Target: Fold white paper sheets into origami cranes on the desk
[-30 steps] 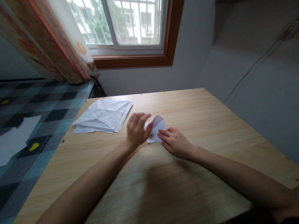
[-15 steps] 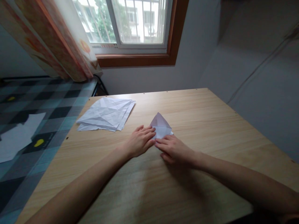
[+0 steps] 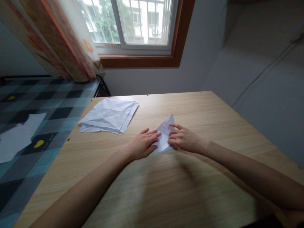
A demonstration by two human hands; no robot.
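Note:
A small folded piece of white paper (image 3: pixel 163 134) lies on the wooden table between my hands, its pointed tip facing away from me and to the right. My left hand (image 3: pixel 144 144) rests on the paper's left side, fingers stretched out and flat. At the right edge, my right hand (image 3: pixel 184 137) has its bent fingers closed on the paper, the index finger near the tip. The lower paper edge curves slightly. My right thumb is mostly hidden.
Creased white sheets (image 3: pixel 108 115) lie stacked at the table's back left. Left of the wooden table (image 3: pixel 213 126), a checked cloth surface (image 3: pixel 59 126) carries more white paper (image 3: pixel 20 136). A window (image 3: pixel 144 25), curtain (image 3: pixel 68 41) and walls stand behind.
The folded paper has turned clockwise, its tip swinging to the right. My right hand has moved from the paper's lower edge up to its right edge. My left hand stays nearly in place.

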